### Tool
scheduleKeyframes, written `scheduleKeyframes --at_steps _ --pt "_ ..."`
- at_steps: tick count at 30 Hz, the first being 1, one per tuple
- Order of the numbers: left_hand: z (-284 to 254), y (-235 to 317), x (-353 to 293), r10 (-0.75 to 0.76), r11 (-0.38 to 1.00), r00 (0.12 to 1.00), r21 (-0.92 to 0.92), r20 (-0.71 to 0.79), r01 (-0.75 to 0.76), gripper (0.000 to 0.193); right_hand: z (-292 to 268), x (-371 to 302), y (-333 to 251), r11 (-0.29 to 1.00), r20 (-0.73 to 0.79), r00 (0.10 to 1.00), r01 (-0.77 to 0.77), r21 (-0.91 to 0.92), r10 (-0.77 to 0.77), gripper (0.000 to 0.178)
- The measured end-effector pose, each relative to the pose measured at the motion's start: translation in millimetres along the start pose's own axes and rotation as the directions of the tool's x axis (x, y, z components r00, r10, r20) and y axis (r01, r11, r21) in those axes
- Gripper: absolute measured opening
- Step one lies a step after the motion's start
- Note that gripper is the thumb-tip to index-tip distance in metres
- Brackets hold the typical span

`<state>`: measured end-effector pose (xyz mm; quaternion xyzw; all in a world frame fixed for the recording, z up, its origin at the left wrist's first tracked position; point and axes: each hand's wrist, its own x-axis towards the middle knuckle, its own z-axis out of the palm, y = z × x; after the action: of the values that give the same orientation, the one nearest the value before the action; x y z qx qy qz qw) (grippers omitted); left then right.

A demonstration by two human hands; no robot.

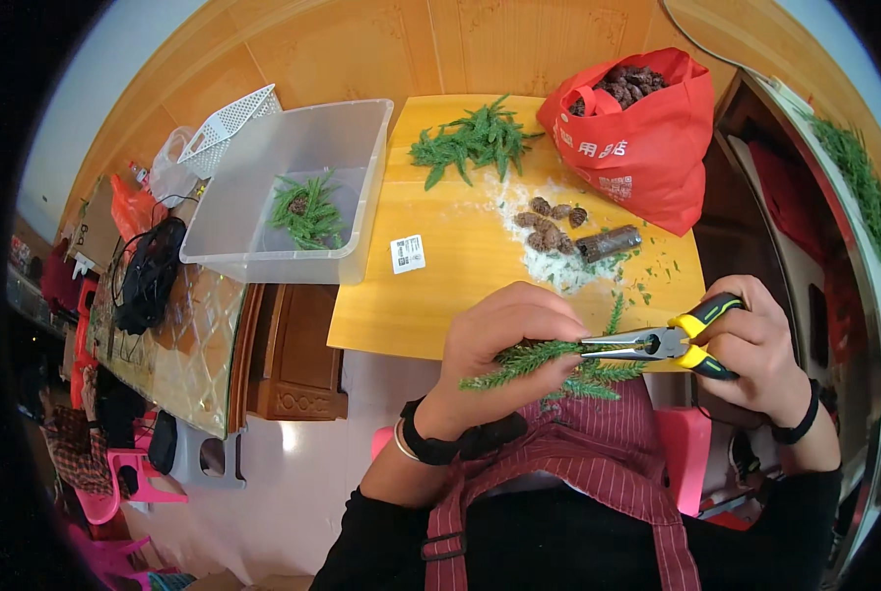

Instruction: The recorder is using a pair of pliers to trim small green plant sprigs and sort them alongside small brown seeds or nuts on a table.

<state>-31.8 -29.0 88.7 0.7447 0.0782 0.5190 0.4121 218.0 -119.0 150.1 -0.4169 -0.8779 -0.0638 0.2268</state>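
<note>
Just past the near edge of the yellow table point(401, 325), my left hand point(494, 340) grips a small bunch of green artificial pine sprigs point(598, 379) between thumb and fingers. My right hand point(760, 345) is wrapped round the yellow-and-black handles of a pair of needle-nose pliers point(667, 343). The pliers point left, their jaws lying against the sprigs beside my left fingertips. Whether the jaws pinch a stem is hidden. Beyond my hands, several brown pine cones point(549, 236) and a dark brown roll point(608, 243) lie among white flakes point(558, 274) and green clippings.
A pile of green sprigs point(475, 143) lies at the table's far side. Right of it stands a red bag point(637, 148) full of pine cones. At left, a clear plastic bin point(253, 258) holds a sprig cluster with a cone point(307, 212). A white label point(408, 254) lies nearby.
</note>
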Motion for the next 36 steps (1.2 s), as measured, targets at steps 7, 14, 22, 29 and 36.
scheduleKeyframes --at_steps 7,14,22,29,36 --pt "6.1 3.0 -3.4 -0.175 0.98 0.983 -0.111 -0.063 0.167 0.017 6.3 -3.4 6.1 0.998 -0.036 0.998 0.057 0.028 -0.056 0.022" --pt "7.2 -3.1 -1.4 -0.014 1.0 1.0 0.002 -0.003 0.014 0.015 12.0 -7.5 5.0 0.999 -0.063 0.998 0.002 0.049 0.001 0.021" --pt "9.1 -3.6 -4.5 -0.105 0.974 0.994 -0.202 0.013 0.106 0.021 13.2 -6.8 7.9 0.996 -0.056 0.998 -0.011 0.089 0.016 0.019" --pt "10.0 -5.3 -5.8 -0.124 0.948 0.99 -0.285 0.073 0.14 0.018 13.9 -7.5 9.5 0.991 -0.041 0.999 -0.003 0.133 0.009 0.018" --pt "15.5 -6.8 -7.4 -0.163 0.897 0.985 -0.408 0.048 0.169 0.019 8.3 -9.2 10.0 0.997 -0.036 0.999 0.042 0.065 -0.04 0.019"
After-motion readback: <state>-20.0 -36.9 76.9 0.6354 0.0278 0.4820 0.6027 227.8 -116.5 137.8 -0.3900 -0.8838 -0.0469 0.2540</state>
